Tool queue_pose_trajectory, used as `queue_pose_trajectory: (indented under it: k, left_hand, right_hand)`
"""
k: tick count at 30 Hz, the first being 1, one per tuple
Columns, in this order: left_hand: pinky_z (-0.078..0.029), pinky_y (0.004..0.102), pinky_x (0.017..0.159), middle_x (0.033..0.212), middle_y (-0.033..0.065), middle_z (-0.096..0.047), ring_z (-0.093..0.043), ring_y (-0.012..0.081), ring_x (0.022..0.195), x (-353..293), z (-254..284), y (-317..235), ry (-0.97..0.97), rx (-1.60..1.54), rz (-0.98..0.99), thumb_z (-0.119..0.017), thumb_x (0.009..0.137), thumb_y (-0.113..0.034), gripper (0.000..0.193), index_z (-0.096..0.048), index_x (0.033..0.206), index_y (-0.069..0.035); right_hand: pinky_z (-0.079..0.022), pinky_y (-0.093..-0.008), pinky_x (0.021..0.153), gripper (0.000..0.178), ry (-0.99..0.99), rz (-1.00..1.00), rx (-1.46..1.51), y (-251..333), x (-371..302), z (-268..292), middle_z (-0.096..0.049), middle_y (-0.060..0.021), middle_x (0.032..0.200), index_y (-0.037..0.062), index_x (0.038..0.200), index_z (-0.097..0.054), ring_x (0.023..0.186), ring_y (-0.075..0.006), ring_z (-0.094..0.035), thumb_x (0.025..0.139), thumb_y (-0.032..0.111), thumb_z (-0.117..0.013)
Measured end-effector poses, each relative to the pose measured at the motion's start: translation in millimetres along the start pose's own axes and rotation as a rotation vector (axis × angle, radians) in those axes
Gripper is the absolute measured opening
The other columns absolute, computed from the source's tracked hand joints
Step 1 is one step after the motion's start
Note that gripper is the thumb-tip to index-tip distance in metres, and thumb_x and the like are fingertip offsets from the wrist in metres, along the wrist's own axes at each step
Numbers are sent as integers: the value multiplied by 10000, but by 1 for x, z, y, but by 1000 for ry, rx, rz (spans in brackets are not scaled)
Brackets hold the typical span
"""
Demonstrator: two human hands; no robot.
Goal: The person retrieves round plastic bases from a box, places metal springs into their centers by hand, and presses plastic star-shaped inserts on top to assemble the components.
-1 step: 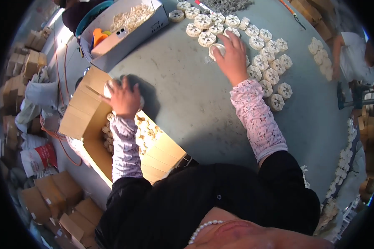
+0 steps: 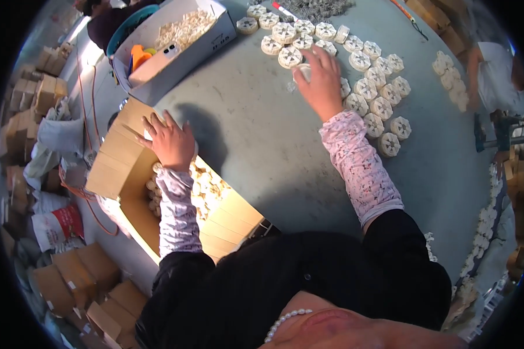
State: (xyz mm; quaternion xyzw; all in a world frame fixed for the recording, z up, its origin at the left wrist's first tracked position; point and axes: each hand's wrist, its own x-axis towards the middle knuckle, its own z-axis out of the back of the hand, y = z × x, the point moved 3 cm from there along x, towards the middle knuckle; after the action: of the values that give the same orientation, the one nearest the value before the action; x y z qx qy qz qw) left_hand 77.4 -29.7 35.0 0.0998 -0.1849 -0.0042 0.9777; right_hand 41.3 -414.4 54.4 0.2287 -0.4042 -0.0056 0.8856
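Observation:
My left hand (image 2: 174, 144) hangs over an open cardboard box (image 2: 230, 227), its fingers spread. Off-white round parts (image 2: 205, 187) lie inside the box; what sits beneath the palm is mostly hidden. My right hand (image 2: 322, 86) reaches across the grey table, curled over a white round part (image 2: 301, 69) that shows between thumb and fingers. Just beyond and beside that hand stand several off-white octagonal parts (image 2: 381, 108) with spoked tops, grouped in loose rows.
Far left on the table, a white carton (image 2: 206, 43) holds small cream pieces, an orange tool and a phone. A red-and-white marker (image 2: 283, 10) and a grey tangled heap (image 2: 320, 7) lie at the back. Another person (image 2: 498, 72) is at the right. Brown boxes (image 2: 73, 273) stand lower left.
The fingers of my left hand have spread, and the white round part under them shows less. My right hand has shifted slightly, covering more of its white round part.

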Motion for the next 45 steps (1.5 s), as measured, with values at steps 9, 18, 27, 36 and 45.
queue_pose_trajectory:
  k: [9, 18, 27, 36, 45]
  left_hand:
    - [-368, 524, 1262, 1574, 263, -540, -455, 503, 1476, 191, -15, -253, -281, -944, -503, -722, 1002, -429, 595, -656, 1445, -39]
    - [-242, 683, 1273, 1775, 94, -327, -409, 476, 1548, 242, -81, -275, 218, -823, -516, -548, 1006, -671, 679, -577, 1593, -330]
    - [-378, 586, 1199, 1667, 115, -486, -537, 424, 1426, 76, 10, -214, 98, -689, -605, -540, 1078, -552, 550, -622, 1541, -267]
    - [-421, 383, 1205, 1461, 180, -680, -594, 271, 1397, 11, 41, -93, 236, -1512, -231, -430, 1204, -354, 497, -603, 1544, -35]
    - [-186, 808, 1230, 1695, 116, -454, -333, 428, 1605, -24, 46, -190, -28, -662, -463, -691, 1000, -518, 660, -587, 1559, -182]
  right_hand:
    - [-419, -527, 1145, 351, 0, 188, 140, 43, -28, -6, -679, -58, 1264, 123, 1238, -713, 1248, -323, -618, 892, 151, -765]
    - [-214, -624, 1281, 615, 76, -167, -122, 3, -21, -17, -596, -158, 1477, 133, 1494, -576, 1476, -398, -472, 928, 292, -760]
    - [-243, -581, 1290, 502, 30, -93, -205, -5, -15, -9, -670, -104, 1390, 143, 1392, -654, 1390, -316, -570, 945, 339, -770]
    - [-430, -536, 1195, 279, 297, 139, 282, 6, -23, -12, -742, -83, 1270, 104, 1232, -719, 1231, -315, -678, 963, 69, -656]
    - [-468, -479, 1161, 296, 205, 77, 12, 9, -29, -18, -712, -122, 1353, 67, 1271, -726, 1307, -334, -632, 989, 148, -687]
